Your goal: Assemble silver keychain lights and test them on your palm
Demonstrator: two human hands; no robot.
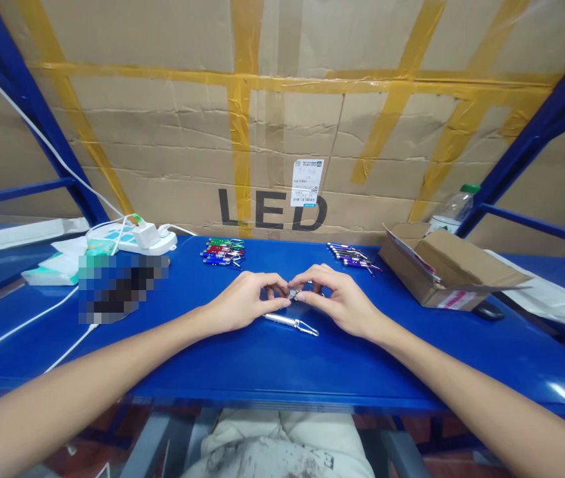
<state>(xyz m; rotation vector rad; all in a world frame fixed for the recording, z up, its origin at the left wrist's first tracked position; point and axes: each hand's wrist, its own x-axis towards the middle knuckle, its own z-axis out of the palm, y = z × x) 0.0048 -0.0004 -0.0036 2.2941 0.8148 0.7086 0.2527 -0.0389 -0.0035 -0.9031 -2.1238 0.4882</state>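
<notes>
My left hand [245, 302] and my right hand [342, 300] meet over the middle of the table, fingertips almost touching. Both pinch a small silvery piece [293, 294], mostly covered by the fingers, so its kind is unclear. Just below them, on the blue tabletop [282, 378], lies a silver pen [281, 320] with a carabiner clip [308, 328] at its right end. Beyond my left hand is a group of green, red and blue pens [222, 252] with similar clips. Purple and dark pens [354, 256] lie beyond my right hand.
An open cardboard box [441, 269] stands at the right, a dark object [489, 311] beside it and a green-capped bottle [456, 206] behind. At left are a white power strip [157, 242], cables, tissues [56, 265] and a blurred-out object [123, 290]. Taped cardboard [182, 139] forms the back.
</notes>
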